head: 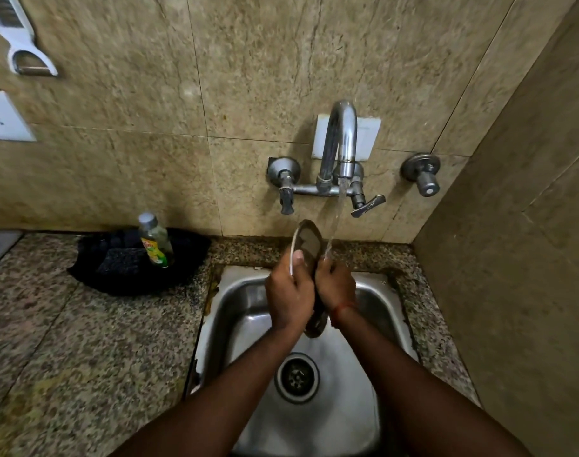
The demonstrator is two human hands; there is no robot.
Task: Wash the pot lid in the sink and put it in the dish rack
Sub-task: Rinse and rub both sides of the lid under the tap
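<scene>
Steel pot lid is held on edge between both hands over the sink. The left hand grips it from the left with the thumb hooked over the rim. The right hand lies cupped against its right face, but I cannot tell whether those fingers curl round the lid or only press on it.

The disc runs near to far. Its upper edge rises beyond the fingers toward the wall, and its lower edge pokes out near the wrists.

Water from the tap falls just right of the lid, onto the right fingertips rather than the steel. Rinsing likely calls for shifting or tipping the lid rightward, and the right hand is nearer the stream.

No dish rack is in view. A soap bottle stands far left on the counter.
</scene>
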